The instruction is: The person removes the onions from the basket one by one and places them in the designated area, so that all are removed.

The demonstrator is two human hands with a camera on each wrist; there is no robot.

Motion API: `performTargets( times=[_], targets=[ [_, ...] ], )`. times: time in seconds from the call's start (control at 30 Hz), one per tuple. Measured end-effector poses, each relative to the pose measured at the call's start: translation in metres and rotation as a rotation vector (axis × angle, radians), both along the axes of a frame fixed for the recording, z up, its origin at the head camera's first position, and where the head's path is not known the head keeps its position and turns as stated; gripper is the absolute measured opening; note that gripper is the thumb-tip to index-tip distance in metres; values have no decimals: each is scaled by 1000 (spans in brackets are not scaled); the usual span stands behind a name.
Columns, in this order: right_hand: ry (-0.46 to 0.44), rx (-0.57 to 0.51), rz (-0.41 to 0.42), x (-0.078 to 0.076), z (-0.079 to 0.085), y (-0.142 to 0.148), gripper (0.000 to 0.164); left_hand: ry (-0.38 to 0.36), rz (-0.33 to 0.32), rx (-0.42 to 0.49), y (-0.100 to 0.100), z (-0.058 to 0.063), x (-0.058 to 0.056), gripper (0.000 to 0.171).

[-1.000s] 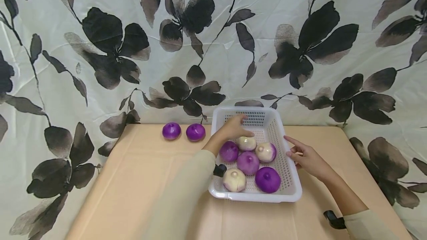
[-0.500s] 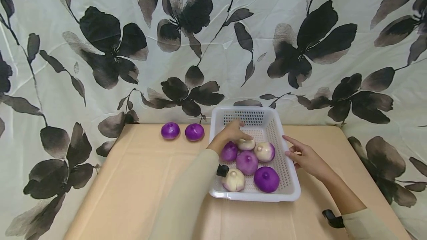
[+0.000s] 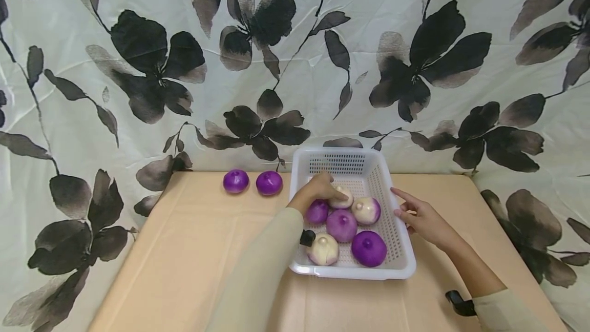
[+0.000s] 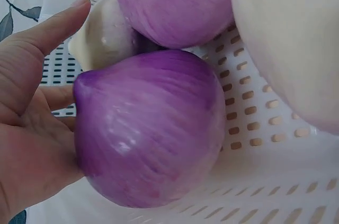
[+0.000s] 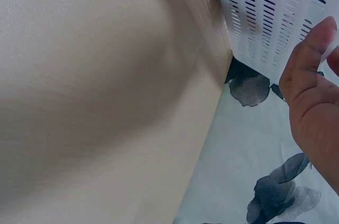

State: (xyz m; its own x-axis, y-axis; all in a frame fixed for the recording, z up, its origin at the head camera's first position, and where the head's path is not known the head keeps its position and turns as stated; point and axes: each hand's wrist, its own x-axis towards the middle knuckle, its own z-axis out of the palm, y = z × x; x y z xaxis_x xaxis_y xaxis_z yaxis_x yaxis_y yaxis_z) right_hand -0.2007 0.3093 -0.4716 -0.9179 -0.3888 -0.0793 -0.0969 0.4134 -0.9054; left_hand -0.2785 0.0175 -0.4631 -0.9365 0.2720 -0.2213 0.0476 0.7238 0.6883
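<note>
In the head view, my left hand (image 3: 320, 189) reaches into a white plastic basket (image 3: 402, 265) and holds the pale onion (image 3: 343, 196) at the back of the group. The left wrist view has the thumb (image 4: 66, 25) over that pale onion (image 4: 103, 36), with the other fingers partly hidden behind a purple onion (image 4: 151, 128). My right hand (image 3: 424, 222) is at the basket's right side, with index finger and thumb at the rim. From the right wrist, the basket's slotted outer wall (image 5: 259, 17) shows beside the right hand (image 5: 312, 97), the rim edge between its fingertips.
Several more onions lie in the basket, among them a pale one (image 3: 323, 249), a deep purple one (image 3: 369, 248) and a purple-white one (image 3: 367, 210). Two purple onions (image 3: 236, 181) sit left of the basket on the tan table (image 3: 198, 250). A floral curtain (image 3: 332, 65) hangs behind.
My left hand has closed around the pale onion at the back, thumb now over it, and that onion has tilted slightly. The right hand has stayed at the rim.
</note>
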Motion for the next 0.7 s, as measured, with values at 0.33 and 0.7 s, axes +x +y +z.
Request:
performTargets(
  times=[0.33,0.7],
  targets=[
    [-9,-5,-8,5,0,-1,65,18,-20,-47,0,-7,-2,46],
    [-4,1,-12,5,-2,-1,65,41,-48,-25,-1,-10,-2,38]
  ],
)
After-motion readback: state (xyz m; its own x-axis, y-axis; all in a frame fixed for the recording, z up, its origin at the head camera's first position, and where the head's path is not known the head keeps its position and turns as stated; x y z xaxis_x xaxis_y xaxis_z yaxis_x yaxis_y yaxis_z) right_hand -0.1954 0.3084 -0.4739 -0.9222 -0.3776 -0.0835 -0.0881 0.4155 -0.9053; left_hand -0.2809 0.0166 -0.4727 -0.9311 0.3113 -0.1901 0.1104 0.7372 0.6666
